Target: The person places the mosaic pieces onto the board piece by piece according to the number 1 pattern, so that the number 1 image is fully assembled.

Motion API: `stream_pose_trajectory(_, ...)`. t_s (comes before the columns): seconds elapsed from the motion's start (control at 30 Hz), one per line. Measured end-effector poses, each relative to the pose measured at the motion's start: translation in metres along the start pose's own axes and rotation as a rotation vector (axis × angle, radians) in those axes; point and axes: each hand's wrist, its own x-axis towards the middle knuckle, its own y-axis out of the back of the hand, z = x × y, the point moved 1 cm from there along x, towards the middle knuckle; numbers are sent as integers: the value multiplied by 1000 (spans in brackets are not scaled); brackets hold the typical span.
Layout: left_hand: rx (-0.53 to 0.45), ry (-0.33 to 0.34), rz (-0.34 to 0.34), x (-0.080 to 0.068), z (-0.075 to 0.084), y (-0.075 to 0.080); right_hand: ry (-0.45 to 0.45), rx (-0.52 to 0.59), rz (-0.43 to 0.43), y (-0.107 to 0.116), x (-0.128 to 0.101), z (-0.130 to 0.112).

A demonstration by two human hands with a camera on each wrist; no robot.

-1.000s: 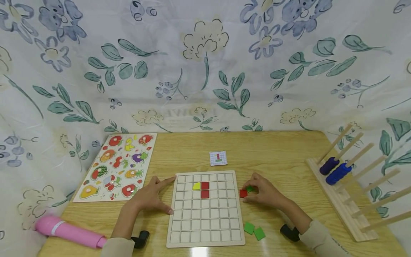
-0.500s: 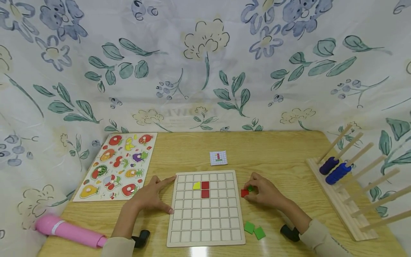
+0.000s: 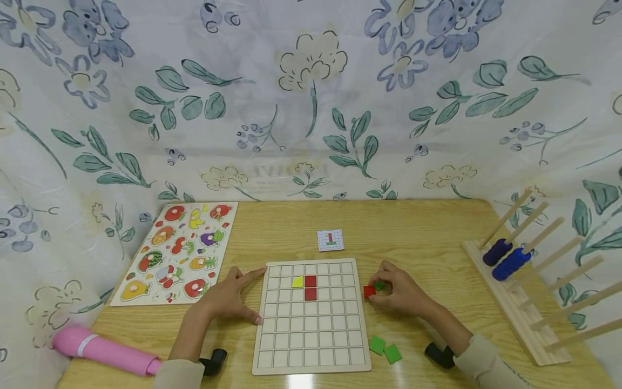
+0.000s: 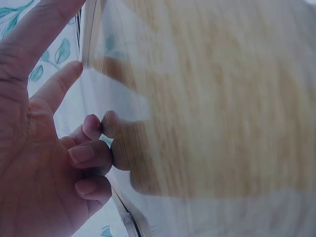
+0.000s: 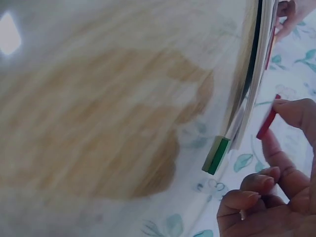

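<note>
Here: right hand [image 3: 400, 294] pinches flat red square tile [image 3: 369, 292]; left hand [image 3: 228, 300], fingers relaxed, steadies wooden grid board [image 3: 311, 346].

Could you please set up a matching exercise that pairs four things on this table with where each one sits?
Things:
1. yellow tile
2. pattern card
3. fruit puzzle
4. peg rack

Places:
A. along the table's right edge
B. at the table's left, beyond the left hand
C. in the grid board, left of the upper red tile
D. just beyond the grid board's far edge

Pairs: 1-C, 2-D, 3-B, 4-A
</note>
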Motion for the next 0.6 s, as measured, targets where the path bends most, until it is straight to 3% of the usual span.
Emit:
stream_pose_trajectory(0.17, -8, -8, -2, -2, 1, 1, -9, 50, -2, -1, 1, -5)
stream_pose_trajectory(0.6, 11, -5, -5, 0, 1, 0, 44, 43, -3, -7, 7, -18)
